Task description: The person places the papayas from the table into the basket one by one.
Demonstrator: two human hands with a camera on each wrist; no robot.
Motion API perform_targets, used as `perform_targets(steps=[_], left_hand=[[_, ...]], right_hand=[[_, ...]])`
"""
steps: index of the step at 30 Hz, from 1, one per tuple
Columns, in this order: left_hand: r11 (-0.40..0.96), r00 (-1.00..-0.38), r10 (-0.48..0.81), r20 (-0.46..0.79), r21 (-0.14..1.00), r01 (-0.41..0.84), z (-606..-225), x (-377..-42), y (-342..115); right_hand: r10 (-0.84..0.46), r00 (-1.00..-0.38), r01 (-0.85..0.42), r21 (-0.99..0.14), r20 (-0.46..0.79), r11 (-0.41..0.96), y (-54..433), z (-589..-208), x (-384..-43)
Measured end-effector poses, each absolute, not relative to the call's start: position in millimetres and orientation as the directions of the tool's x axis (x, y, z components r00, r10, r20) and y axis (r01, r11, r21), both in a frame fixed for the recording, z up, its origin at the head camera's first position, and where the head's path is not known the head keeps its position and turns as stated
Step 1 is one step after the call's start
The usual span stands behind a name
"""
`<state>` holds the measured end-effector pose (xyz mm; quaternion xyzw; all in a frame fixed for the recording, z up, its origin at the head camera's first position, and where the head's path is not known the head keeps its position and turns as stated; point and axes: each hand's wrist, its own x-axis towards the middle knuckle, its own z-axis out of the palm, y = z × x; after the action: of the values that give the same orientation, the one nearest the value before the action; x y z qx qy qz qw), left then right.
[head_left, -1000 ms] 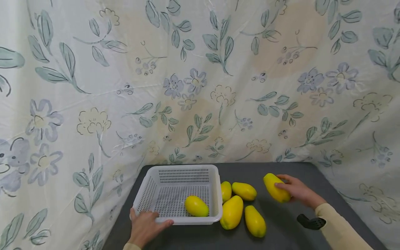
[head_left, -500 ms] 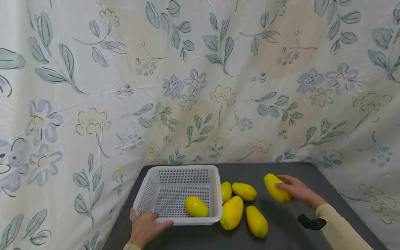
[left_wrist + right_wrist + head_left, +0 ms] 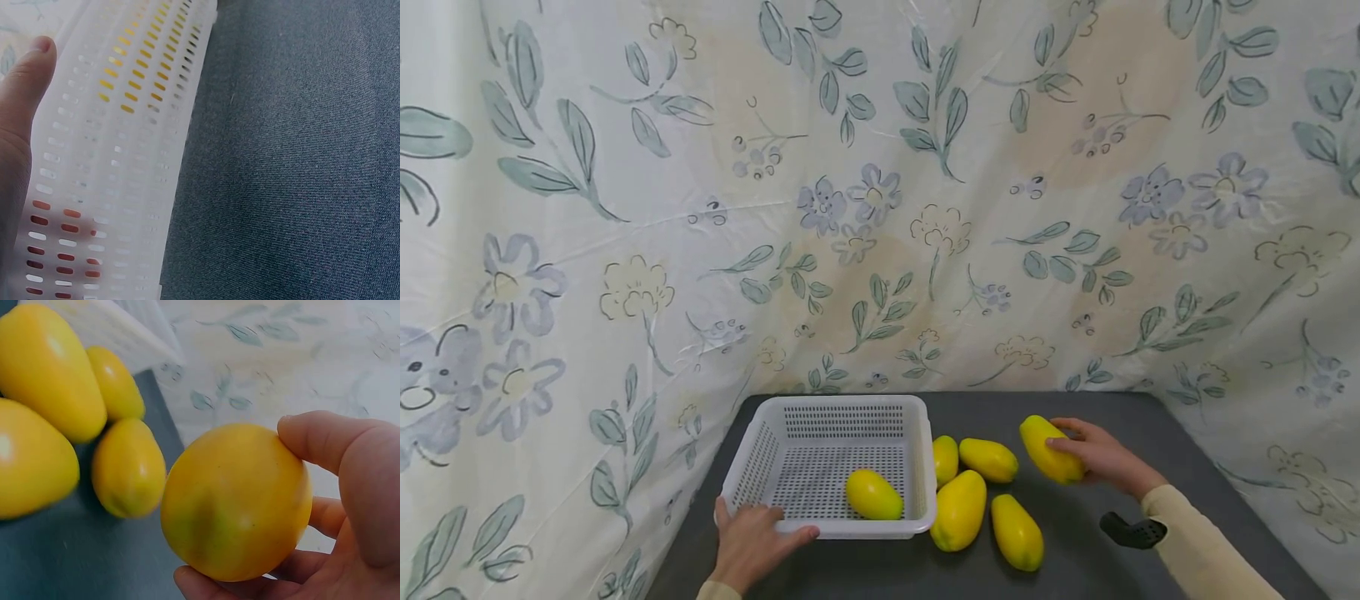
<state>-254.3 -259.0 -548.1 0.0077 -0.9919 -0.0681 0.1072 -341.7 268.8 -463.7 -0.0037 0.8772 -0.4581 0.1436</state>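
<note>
A yellow papaya (image 3: 1049,451) is in my right hand (image 3: 1101,457), above the right part of the dark table. In the right wrist view, thumb and fingers grip the papaya (image 3: 234,503) from the side, its greenish end towards the camera. My left hand (image 3: 747,543) holds the front left rim of a white perforated basket (image 3: 850,528). The left wrist view has the thumb (image 3: 28,81) at the rim, and fingertips show through the wall holes. One papaya (image 3: 874,495) lies inside the basket, near its front right corner.
Several more papayas lie on the table right of the basket, including a large one (image 3: 958,510) close to its wall and a separate one (image 3: 1017,533) nearer me. A floral cloth (image 3: 880,250) hangs behind and beside the dark table (image 3: 1090,567).
My right hand has shifted slightly left with the papaya. The front loose papaya moved a little right earlier. My left hand keeps its hold on the basket.
</note>
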Motion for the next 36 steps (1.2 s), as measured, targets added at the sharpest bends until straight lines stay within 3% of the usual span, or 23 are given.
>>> perform_targets(steps=[20,36], left_hand=[[0.997,-0.950,0.005,0.311,0.066,0.027,-552.1,-258.0,-259.4],[0.999,-0.958,-0.009,0.286,0.043,0.003,-551.5,-260.2,-262.7]], right_hand=[[-0.431,-0.875,-0.037,-0.858,-0.220,0.512,104.5,-447.9,-342.5],[-0.485,-0.850,-0.080,-0.859,-0.206,0.506,77.5,-451.1,-348.5]])
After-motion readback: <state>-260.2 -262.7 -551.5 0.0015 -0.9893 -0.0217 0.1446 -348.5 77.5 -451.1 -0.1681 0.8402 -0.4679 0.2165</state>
